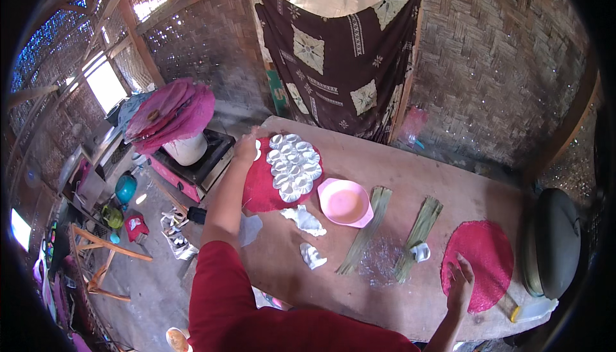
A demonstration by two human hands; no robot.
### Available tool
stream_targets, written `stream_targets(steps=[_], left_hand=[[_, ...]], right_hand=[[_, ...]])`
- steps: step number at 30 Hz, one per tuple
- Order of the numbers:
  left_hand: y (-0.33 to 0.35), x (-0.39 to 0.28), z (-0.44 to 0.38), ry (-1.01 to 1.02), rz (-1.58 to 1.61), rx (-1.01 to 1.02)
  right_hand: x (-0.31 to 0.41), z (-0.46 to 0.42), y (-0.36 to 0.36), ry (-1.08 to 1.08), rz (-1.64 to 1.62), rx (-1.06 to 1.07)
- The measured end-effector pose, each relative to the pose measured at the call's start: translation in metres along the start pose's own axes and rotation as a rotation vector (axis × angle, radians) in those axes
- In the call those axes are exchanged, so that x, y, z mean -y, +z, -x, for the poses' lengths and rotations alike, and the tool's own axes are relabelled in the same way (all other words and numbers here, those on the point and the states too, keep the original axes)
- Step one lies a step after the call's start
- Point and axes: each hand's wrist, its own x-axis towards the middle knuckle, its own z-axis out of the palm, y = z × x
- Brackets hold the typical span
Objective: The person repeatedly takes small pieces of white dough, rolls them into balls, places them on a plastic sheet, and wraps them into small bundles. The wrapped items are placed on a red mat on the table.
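Note:
My left hand is at the far left edge of a round red mat, beside small white pieces. Its fingers are too small and blurred to make out a grip. Several white, ridged, shell-shaped pieces lie clustered on this mat. Over the left part of a second round red mat is my right hand, fingers apart and nothing seen in them. Between the mats are a pink bowl, two dried-leaf strips, crumpled clear plastic, and white, dough-like lumps. A small white piece touches the right strip.
A large dark lid stands at the table's right end, near a clear container with a yellow end. Left of the table, a pink-fronted stove bears a pale pot under stacked magenta mats. A wooden stand is on the floor.

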Motion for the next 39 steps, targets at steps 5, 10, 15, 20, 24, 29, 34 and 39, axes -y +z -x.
stream_targets(steps=[5, 10, 15, 20, 24, 29, 34, 39], left_hand=[[0.062, 0.018, -0.057, -0.058, 0.213, -0.124], [0.132, 0.038, -0.089, -0.376, 0.854, -0.069], [0.163, 0.06, -0.082, -0.338, 0.432, -0.111], [0.161, 0.067, -0.074, -0.328, 0.437, -0.056], [0.142, 0.063, -0.06, -0.362, 0.461, -0.061], [0.075, 0.022, -0.014, -0.12, 0.47, -0.305], [0.001, -0.064, 0.126, 0.261, 0.885, 0.502], [-0.019, -0.111, 0.259, 0.865, 0.574, 0.526]], right_hand=[[0.004, -0.009, -0.003, 0.034, 0.008, -0.03], [0.004, -0.016, 0.002, 0.032, 0.033, -0.049], [0.002, -0.02, 0.014, 0.052, 0.044, -0.081], [0.001, -0.027, 0.027, 0.062, 0.054, 0.01], [-0.013, -0.046, 0.04, -0.051, 0.469, 0.042], [-0.053, -0.067, 0.058, -0.396, 1.042, 0.107], [-0.089, -0.07, 0.06, -0.566, 1.262, 0.117], [-0.096, -0.069, 0.055, -0.58, 1.225, -0.03]])
